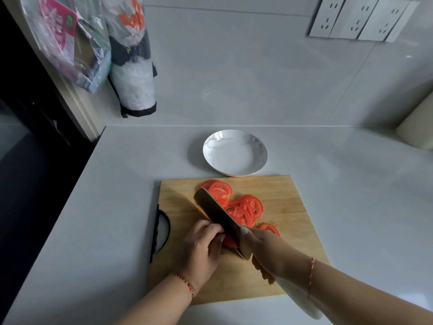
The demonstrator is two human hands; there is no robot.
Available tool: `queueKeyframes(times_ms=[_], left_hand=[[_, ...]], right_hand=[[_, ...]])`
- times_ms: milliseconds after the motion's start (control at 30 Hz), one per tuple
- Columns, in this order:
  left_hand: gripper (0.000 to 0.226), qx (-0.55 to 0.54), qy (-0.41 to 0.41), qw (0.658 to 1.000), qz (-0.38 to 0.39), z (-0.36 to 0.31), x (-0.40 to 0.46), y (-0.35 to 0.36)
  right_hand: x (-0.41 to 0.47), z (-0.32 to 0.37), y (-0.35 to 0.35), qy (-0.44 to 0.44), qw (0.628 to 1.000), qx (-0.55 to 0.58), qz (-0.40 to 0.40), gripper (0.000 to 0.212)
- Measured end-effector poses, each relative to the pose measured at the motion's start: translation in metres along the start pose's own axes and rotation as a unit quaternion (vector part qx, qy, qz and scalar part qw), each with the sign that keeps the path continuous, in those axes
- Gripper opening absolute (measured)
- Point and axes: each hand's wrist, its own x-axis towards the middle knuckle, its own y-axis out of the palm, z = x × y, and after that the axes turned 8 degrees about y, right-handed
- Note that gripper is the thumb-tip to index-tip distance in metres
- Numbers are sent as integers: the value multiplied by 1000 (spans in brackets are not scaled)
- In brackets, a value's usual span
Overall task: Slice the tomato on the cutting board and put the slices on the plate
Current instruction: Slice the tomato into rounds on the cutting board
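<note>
A wooden cutting board (pixel 276 207) holds fanned tomato slices (pixel 246 208). The white plate (pixel 235 153) behind it sits bare. The right hand (pixel 267 250) grips a cleaver (pixel 218 215); the left hand's (pixel 201 248) curled fingers pin the remaining tomato piece (pixel 229 242).

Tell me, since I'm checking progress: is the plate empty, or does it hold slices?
Empty. The plate shows only its bare marbled surface; the slices lie on the cutting board.

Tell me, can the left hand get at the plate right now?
Probably not right away: the left hand is holding the last tomato piece against the knife. Once it lets go, the path over the board to the plate looks open.
</note>
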Motion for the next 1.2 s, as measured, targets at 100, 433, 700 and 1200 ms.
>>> queueKeyframes(times_ms=[100,433,700,1200], left_hand=[[13,-1,18,1000,-7,1,-1,-1],[15,6,98,994,38,1,-4,-4],[15,-20,65,997,18,-1,-3,-2],[24,48,69,996,25,2,-8,2]], right_hand=[[3,-3,-2,13,1000,24,-4,50],[1,1,-2,14,1000,16,15,49],[12,15,3,0,1000,-25,9,50],[10,12,2,3,1000,18,0,53]])
